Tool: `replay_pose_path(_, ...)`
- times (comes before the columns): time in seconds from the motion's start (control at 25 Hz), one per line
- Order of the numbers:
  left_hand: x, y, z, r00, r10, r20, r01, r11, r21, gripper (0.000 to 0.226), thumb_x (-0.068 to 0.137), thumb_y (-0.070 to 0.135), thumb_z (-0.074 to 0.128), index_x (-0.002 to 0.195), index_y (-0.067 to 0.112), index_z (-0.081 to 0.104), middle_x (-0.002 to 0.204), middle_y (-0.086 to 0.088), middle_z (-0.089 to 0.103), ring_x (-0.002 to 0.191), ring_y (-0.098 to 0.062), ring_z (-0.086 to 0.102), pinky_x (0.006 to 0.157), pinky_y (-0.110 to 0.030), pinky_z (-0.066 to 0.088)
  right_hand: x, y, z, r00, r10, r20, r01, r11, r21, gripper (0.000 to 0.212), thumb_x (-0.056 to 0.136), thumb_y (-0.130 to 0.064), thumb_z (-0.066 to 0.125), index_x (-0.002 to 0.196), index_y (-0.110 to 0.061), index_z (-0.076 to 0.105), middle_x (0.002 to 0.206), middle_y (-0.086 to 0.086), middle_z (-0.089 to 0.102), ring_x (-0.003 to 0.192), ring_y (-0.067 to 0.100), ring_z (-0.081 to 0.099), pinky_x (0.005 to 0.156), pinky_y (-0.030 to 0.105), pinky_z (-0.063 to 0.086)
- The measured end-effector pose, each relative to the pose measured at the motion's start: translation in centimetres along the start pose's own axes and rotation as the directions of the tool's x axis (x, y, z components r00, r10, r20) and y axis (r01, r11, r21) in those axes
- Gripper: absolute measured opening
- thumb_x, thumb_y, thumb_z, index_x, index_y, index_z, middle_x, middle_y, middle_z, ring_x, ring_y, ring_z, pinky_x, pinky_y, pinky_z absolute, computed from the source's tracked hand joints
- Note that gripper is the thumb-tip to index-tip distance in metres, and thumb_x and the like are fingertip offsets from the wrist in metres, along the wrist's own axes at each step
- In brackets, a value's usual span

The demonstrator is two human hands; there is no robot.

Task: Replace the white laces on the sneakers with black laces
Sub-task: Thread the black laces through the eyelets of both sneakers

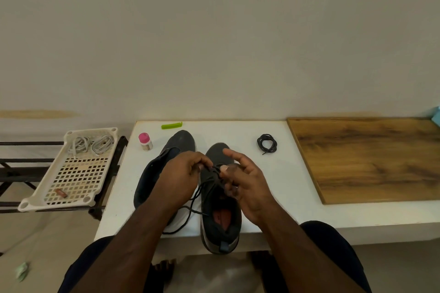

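Head view shows the left hand [183,173] and right hand [240,178] each pinching the black lace [209,182] over the right sneaker [220,219] – probably to thread its eyelets – while a coiled spare lace [267,143] waits beyond the right hand.

- Both forearms enter from 6 o'clock, bare, converging twd frame centre.
- Left hand [183,173]: knuckles up, fingers curled inward, tips pinching the black lace [190,200] at its 3 o'clock side.
- Right hand [247,185]: palm turned left, thumb and lower fingers pinching the same lace; index finger stretched out twd 11 o'clock, free.
- Hands nearly touching, fingertips just beside each other, w/ wrists well apart.
- Knees in dark cloth at 7 and 5 o'clock.
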State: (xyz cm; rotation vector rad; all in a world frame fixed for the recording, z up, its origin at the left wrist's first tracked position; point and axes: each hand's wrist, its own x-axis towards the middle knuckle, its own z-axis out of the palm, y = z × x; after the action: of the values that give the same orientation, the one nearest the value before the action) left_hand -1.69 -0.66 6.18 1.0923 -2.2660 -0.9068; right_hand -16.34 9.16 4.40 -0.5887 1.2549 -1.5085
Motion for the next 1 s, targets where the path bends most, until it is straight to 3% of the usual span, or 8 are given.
replay_pose_path(0.16, 0.3, -0.6, 0.5, 0.998, -0.028, -0.054, 0.032, 0.997, 0.069, 0.027, 0.099, 0.005, 0.052, 0.107, 0.017, 0.074, 0.111, 0.002, 0.069, 0.106, -0.011, 0.060, 0.091, -0.016, 0.039, -0.2, -0.5, -0.4, 0.999, 0.038, 0.031, -0.038, 0.999, -0.014, 0.022, 0.095, -0.011, 0.062, 0.115, -0.014, 0.072, 0.090, 0.009, 0.069, 0.070, 0.018, 0.060, 0.061, 0.028, 0.050)
replay_pose_path(0.28, 0.2, -0.6, 0.8, 0.995, -0.042, -0.088, 0.043, 0.999, 0.002, 0.024, 0.099, 0.009, 0.054, 0.105, 0.023, 0.073, 0.109, 0.007, 0.068, 0.105, -0.007, 0.059, 0.090, -0.017, 0.040, 0.2, 0.5, -0.5, 0.999, -0.029, -0.031, 0.013, 0.900, -0.435, 0.031, 0.092, -0.021, 0.071, 0.123, -0.021, 0.069, 0.102, -0.003, 0.072, 0.084, 0.011, 0.068, 0.066, 0.022, 0.056)
replay_pose_path(0.4, 0.3, -0.7, 1.0, 0.991, -0.071, -0.115, 0.061, 0.994, -0.089, 0.024, 0.098, 0.012, 0.057, 0.102, 0.029, 0.072, 0.106, 0.015, 0.067, 0.100, 0.000, 0.059, 0.085, -0.008, 0.039, 0.4, 1.7, 0.0, 0.995, -0.085, 0.042, 0.091, 0.730, -0.677, 0.039, 0.092, -0.029, 0.071, 0.131, -0.024, 0.066, 0.111, -0.008, 0.073, 0.100, 0.007, 0.068, 0.093, 0.033, 0.057)
replay_pose_path(0.52, 0.4, -1.3, 0.9, 0.969, -0.141, -0.202, 0.122, 0.987, -0.103, 0.025, 0.098, 0.013, 0.055, 0.102, 0.031, 0.072, 0.099, 0.018, 0.068, 0.085, 0.000, 0.061, 0.072, -0.003, 0.041, 0.5, 1.1, -0.3, 0.997, -0.073, 0.030, 0.075, 0.773, -0.630, 0.021, 0.094, -0.019, 0.067, 0.113, -0.022, 0.075, 0.096, -0.005, 0.076, 0.093, 0.009, 0.071, 0.095, 0.034, 0.056)
replay_pose_path(0.64, 0.4, -1.3, 0.8, 0.952, -0.144, -0.271, 0.117, 0.987, -0.113, 0.029, 0.099, 0.008, 0.052, 0.113, 0.025, 0.071, 0.111, 0.016, 0.064, 0.082, 0.003, 0.061, 0.080, -0.014, 0.051, 0.5, 0.6, -1.0, 0.999, -0.042, -0.006, 0.030, 0.807, -0.590, 0.021, 0.095, -0.012, 0.063, 0.107, -0.024, 0.076, 0.095, -0.003, 0.076, 0.093, 0.010, 0.071, 0.093, 0.035, 0.057)
replay_pose_path(0.76, 0.0, 0.2, 1.3, 0.998, -0.062, 0.006, 0.062, 0.981, -0.183, 0.036, 0.102, 0.010, 0.049, 0.127, 0.033, 0.062, 0.109, 0.014, 0.061, 0.071, 0.006, 0.061, 0.063, -0.013, 0.052, 0.8, 1.1, -0.8, 0.991, -0.108, -0.082, 0.043, 0.825, -0.563, 0.008, 0.092, -0.019, 0.069, 0.096, -0.025, 0.070, 0.088, -0.003, 0.076, 0.087, 0.012, 0.072, 0.086, 0.039, 0.060)
replay_pose_path(0.84, -0.1, 0.6, 1.9, 0.989, 0.003, 0.145, 0.015, 0.992, -0.123, 0.033, 0.102, 0.016, 0.050, 0.125, 0.036, 0.063, 0.101, 0.019, 0.064, 0.080, 0.017, 0.058, 0.075, -0.012, 0.051, 0.8, 1.1, -0.6, 0.982, -0.146, -0.121, 0.057, 0.837, -0.544, 0.003, 0.092, -0.023, 0.070, 0.092, -0.020, 0.068, 0.082, -0.001, 0.075, 0.078, 0.012, 0.072, 0.077, 0.034, 0.060)
replay_pose_path(1.0, 0.3, 0.0, 2.0, 0.993, 0.017, 0.115, -0.013, 0.999, -0.032, 0.024, 0.098, 0.016, 0.057, 0.111, 0.030, 0.073, 0.089, 0.031, 0.059, 0.092, 0.023, 0.052, 0.076, 0.001, 0.036, 0.9, 0.7, -0.9, 0.989, -0.106, -0.107, 0.043, 0.878, -0.476, 0.016, 0.097, -0.008, 0.061, 0.099, -0.017, 0.073, 0.083, 0.005, 0.075, 0.075, 0.013, 0.069, 0.073, 0.026, 0.059)
